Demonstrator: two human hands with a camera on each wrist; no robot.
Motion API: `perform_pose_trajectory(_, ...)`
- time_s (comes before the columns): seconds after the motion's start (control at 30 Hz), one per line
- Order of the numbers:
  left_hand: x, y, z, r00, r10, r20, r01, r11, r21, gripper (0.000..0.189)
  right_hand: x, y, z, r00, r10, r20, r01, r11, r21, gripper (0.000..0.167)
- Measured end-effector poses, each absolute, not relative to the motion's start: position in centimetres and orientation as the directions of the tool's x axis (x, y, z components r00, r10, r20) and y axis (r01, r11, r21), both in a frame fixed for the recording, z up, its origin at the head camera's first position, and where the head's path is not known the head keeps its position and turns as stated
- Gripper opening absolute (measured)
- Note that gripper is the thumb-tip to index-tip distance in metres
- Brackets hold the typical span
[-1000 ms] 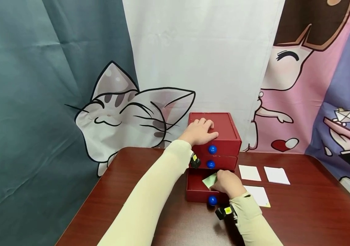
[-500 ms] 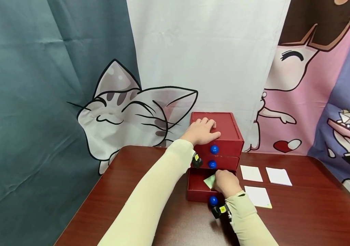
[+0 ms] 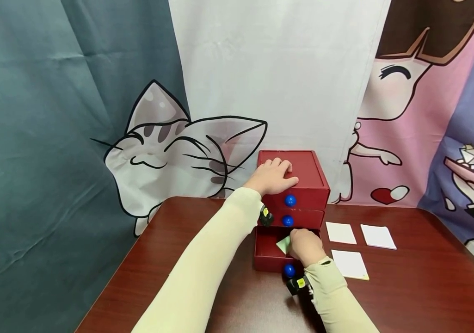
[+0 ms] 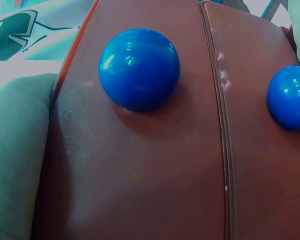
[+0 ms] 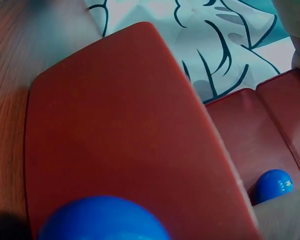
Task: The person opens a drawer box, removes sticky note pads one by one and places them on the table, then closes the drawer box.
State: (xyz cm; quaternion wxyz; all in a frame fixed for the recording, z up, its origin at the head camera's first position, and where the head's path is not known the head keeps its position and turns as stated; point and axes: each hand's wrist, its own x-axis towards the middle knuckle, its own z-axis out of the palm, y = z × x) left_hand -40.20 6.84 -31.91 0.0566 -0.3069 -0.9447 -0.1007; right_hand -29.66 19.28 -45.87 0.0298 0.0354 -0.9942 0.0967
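A small red drawer cabinet with blue knobs stands at the back of the table. My left hand rests on its top, fingers loosely spread. The bottom drawer is pulled out. My right hand reaches into it, fingers curled at a piece of light green paper and covering its right part; the fingertips are hidden. In the left wrist view, the upper drawer's blue knob is close below the hand. In the right wrist view, the open drawer's front fills the middle.
To the right of the drawer lie three white paper squares: a near one, a far one and a right one. They lie on the brown wooden table. A printed curtain hangs behind the table.
My right hand has shifted slightly left inside the drawer and curled more, covering more of the green paper. My left hand has stayed on the cabinet top. The head view has shifted a little.
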Motion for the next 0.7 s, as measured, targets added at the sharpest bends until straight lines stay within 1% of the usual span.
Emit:
perform_pose_trajectory(0.23, -40.4, 6.8, -31.9, -0.805, 0.568, 0.172, 0.592, 0.791, 0.158, 0.04, -30.5, 19.6, -45.3, -0.995, -0.077, -0.057, -0.063, 0.973, -0.223, 0.018)
perform_pose_trajectory(0.33, -40.5, 6.8, -32.0, -0.803, 0.567, 0.181, 0.593, 0.79, 0.155, 0.039, -30.8, 19.8, -45.3, -0.994, -0.081, -0.074, -0.062, 0.969, -0.237, 0.017)
perform_pose_trajectory(0.5, -40.4, 6.7, -32.3, -0.803, 0.568, 0.18, 0.594, 0.79, 0.154, 0.039, -30.8, 19.8, -45.7, -0.997, -0.064, -0.052, -0.05, 0.97, -0.236, 0.015)
perform_pose_trajectory(0.7, -40.4, 6.8, -32.4, -0.8, 0.568, 0.196, 0.597, 0.787, 0.157, 0.039, -30.4, 20.2, -45.7, -0.996, -0.079, 0.035, -0.085, 0.974, -0.21, 0.004)
